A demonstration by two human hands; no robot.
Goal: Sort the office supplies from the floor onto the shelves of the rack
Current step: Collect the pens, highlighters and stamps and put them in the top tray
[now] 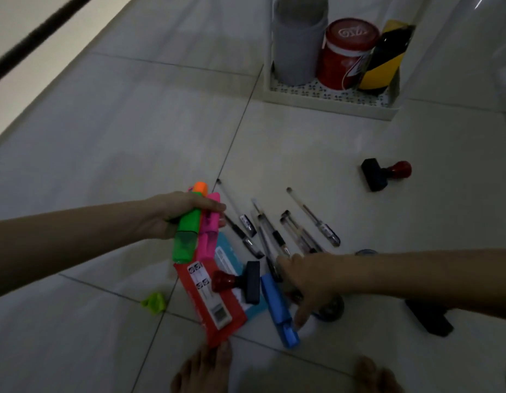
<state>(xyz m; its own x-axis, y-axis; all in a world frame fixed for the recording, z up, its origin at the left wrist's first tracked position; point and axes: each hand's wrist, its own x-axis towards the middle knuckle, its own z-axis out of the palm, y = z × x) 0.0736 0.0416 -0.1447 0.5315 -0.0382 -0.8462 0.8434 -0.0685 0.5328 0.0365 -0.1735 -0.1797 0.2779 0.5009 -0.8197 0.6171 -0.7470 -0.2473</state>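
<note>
The left hand [172,215] has its fingers curled round a bundle of chunky plastic highlighters: a green one [186,239], a pink one [208,234] and an orange-capped one [200,188], held above the glossy pale tiled floor [104,137], their long axes running from near the person up and away. The right hand [308,282] reaches down with straight fingers, one fingertip touching the near end of a blue rectangular plastic highlighter [278,307] that lies flat on the floor, its long axis running from lower right to upper left. Beside it lie a red-handled black stamp [240,280] on a red card packet [209,304], and a loose fan of slim clear plastic pens [274,231]. Farther off a second red-knobbed stamp [385,173] lies on its side. The white rack's bottom shelf [328,102] carries a grey cylinder [298,43], a red round tin [345,52] and a yellow-and-black pack [385,58]
</note>
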